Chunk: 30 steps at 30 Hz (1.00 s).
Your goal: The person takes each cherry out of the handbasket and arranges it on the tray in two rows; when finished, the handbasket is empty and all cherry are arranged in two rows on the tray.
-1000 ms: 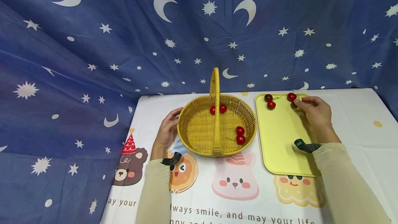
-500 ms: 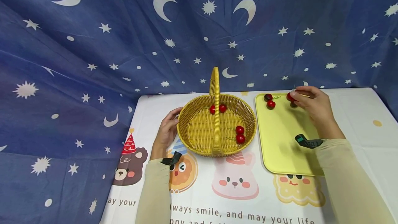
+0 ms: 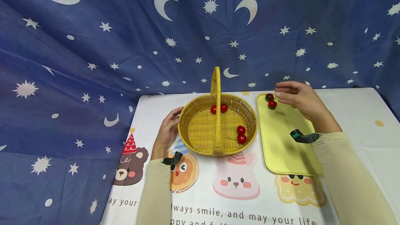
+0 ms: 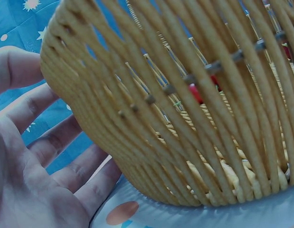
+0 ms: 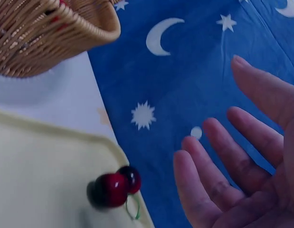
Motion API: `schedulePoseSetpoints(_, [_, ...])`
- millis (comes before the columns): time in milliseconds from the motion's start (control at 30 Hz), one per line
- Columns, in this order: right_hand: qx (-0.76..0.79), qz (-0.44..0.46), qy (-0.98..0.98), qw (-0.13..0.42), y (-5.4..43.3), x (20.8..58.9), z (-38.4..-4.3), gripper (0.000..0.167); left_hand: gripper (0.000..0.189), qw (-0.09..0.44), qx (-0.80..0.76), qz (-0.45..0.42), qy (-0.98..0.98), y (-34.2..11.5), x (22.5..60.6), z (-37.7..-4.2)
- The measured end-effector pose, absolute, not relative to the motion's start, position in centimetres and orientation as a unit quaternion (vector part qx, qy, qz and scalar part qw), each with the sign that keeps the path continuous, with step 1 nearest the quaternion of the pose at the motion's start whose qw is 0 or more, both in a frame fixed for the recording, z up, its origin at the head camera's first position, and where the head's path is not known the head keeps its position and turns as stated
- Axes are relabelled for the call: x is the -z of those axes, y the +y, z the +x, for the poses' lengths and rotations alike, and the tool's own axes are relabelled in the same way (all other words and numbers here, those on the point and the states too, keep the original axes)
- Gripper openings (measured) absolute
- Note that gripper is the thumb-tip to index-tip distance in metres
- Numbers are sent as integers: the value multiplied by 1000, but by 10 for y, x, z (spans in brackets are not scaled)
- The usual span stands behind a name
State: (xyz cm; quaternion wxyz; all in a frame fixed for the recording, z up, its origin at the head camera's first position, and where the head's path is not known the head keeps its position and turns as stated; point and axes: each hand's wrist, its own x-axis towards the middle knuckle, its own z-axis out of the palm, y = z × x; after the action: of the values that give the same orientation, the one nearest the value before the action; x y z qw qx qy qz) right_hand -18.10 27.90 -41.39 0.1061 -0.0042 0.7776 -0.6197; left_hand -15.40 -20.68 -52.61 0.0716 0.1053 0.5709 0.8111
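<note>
My left hand (image 3: 168, 131) rests its fingers against the left side of a yellow wicker basket (image 3: 200, 148) with a tall arched handle. In the left wrist view, its extended fingers touch the woven wall (image 4: 151, 109). Inside the basket lie two pairs of red cherries, one near the back (image 3: 224, 108), the other at the right (image 3: 241, 138). My right hand (image 3: 304, 101) hovers over the back of a yellow tray (image 3: 287, 148), just right of a cherry pair (image 3: 272, 105). In the right wrist view, the right hand (image 5: 241, 175) has spread fingers, holding nothing visible.
A white cartoon-printed tablecloth (image 3: 200, 186) lies beneath the basket and tray. Behind stands a blue curtain (image 3: 187, 27) with moons and stars. The basket is left of the tray, its handle (image 3: 218, 124) rising high above the rim.
My right hand has shifted left along the tray's back edge, from the right-hand cherry pair towards the left-hand pair. It now covers the right-hand pair's former spot. My left hand and the basket stay put.
</note>
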Motion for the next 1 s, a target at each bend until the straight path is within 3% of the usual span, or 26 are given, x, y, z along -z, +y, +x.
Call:
schedulePoseSetpoints(467, [531, -90, 817, 205, 223, 386, -195, 49, 49, 72, -811, 105, 571, -207, 526, -154])
schedulePoseSetpoints(1000, [444, -247, 803, 312, 168, 388, -213, 51, 50, 75, -811, 94, 572, -206, 525, -154])
